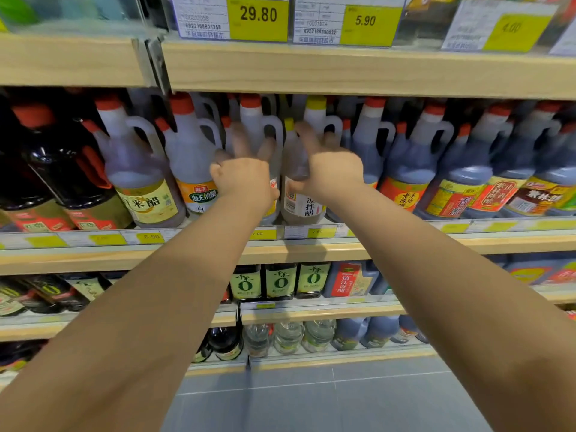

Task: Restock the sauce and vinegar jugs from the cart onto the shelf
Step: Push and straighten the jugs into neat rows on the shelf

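**Desk:** Where are your hands?

**Operator:** I have both arms stretched out to the middle shelf (405, 244), where the jugs stand in a packed row. My left hand (243, 179) is up against a red-capped jug (251, 115), with the fingers (240, 141) straight and spread over its shoulder. It holds nothing.

**Desk:** And the right?

**Operator:** My right hand (333, 173) lies on the right side of the yellow-capped jug (302, 204). The thumb reaches across towards its white label and the fingers point upward near the neck. They are blurred, so I cannot tell whether I am gripping it or only pressing on it.

**Desk:** Where is that jug?

**Operator:** It stands upright at the front edge of the shelf, just above the price strip (321, 232). It touches the red-capped jug on its left. Dark-filled jugs (408, 169) crowd in on its right.

**Desk:** Anything else?

**Operator:** A rice-vinegar jug (146, 194) stands further left. Green-labelled bottles (280, 280) sit on the shelf below.
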Tool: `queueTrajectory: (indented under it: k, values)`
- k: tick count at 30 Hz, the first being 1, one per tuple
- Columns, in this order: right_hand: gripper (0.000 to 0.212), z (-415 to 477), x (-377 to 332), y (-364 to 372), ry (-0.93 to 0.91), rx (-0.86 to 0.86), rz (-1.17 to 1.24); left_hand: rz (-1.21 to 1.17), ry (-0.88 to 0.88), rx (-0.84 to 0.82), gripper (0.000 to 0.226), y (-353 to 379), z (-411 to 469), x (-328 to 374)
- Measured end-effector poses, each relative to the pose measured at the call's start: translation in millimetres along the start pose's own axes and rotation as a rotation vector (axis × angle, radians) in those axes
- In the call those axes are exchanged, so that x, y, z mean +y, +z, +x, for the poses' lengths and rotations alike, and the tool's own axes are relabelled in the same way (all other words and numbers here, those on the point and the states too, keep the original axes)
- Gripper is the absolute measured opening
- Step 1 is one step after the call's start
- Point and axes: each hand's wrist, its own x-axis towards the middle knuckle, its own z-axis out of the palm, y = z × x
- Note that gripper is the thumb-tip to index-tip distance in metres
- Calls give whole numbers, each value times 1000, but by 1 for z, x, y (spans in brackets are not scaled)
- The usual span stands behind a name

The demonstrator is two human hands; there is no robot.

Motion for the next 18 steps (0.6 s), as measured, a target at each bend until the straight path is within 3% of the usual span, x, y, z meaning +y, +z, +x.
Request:
queueTrajectory:
  k: [5,10,15,18]
  values:
    - [54,5,3,7,12,-4,-45,16,-9,-6,54,0,-1,2]
    - [34,-2,3,16,11,-6,-79,-10,10,-6,49,-3,-14,3]
    - [50,-18,0,8,11,-10,79,-276,175,-11,48,-14,-37,-20]
    - [48,-36,-12,1,32,93,138,-395,216,2,54,-20,-55,-45]
